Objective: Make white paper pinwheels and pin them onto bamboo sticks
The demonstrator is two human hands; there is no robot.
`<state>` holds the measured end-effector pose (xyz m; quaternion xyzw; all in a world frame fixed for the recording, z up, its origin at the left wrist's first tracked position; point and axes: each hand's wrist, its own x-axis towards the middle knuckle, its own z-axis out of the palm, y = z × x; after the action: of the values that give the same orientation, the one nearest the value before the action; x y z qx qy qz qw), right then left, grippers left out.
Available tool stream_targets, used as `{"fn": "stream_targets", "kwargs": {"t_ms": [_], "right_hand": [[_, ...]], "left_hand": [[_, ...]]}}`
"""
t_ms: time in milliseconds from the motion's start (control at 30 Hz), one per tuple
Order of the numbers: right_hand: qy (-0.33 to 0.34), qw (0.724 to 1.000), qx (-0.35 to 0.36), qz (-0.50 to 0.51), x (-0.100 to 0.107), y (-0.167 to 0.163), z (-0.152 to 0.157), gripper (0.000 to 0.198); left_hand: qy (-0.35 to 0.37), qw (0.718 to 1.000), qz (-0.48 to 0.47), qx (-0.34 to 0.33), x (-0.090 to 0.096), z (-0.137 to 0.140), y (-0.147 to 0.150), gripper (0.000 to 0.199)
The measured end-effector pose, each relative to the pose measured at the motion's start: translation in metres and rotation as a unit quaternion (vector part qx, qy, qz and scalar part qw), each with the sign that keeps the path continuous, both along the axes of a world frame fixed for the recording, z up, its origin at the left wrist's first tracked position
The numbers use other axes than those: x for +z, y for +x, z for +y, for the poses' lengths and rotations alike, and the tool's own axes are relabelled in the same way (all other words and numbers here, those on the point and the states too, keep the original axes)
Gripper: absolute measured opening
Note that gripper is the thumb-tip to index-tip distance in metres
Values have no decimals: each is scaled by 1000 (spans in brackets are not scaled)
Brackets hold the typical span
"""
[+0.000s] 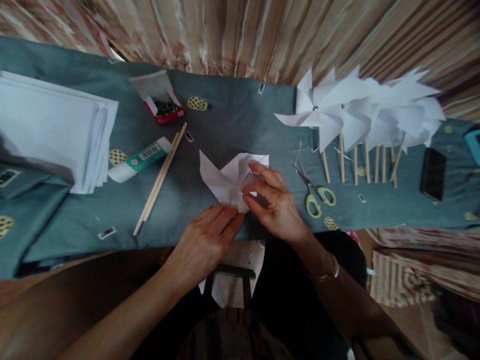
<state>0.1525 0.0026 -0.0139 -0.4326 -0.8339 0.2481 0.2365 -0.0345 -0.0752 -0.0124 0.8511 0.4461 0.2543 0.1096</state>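
Note:
A white paper pinwheel (221, 182), without a stick, lies on the cloth-covered table between my hands. My left hand (212, 230) presses its near edge, fingers closed over the paper. At its right side, my right hand (272, 200) bends thumb and fingers around a folded blade near the centre, closed on the paper. The fingers partly hide the pinwheel's middle. Left of it lie wooden sticks (161, 177) and a green-and-white glue stick (144, 157). An opened red box of brass-coloured pins (167, 107) stands farther back. Green-handled scissors (313, 192) rest to the right.
Several finished pinwheels (360, 112) on sticks lie in an overlapping row at the back right. A black phone (433, 174) is beyond them. A stack of white paper (48, 125) covers the left end. A striped curtain (232, 37) hangs along the table's far edge.

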Motion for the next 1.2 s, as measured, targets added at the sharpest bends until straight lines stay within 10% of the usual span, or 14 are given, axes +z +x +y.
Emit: {"fn": "stream_targets", "kwargs": {"t_ms": [1200], "right_hand": [[130, 989, 29, -69, -15, -11, -20, 31]], "left_hand": [[20, 999, 38, 11, 2, 6, 5, 14]]}}
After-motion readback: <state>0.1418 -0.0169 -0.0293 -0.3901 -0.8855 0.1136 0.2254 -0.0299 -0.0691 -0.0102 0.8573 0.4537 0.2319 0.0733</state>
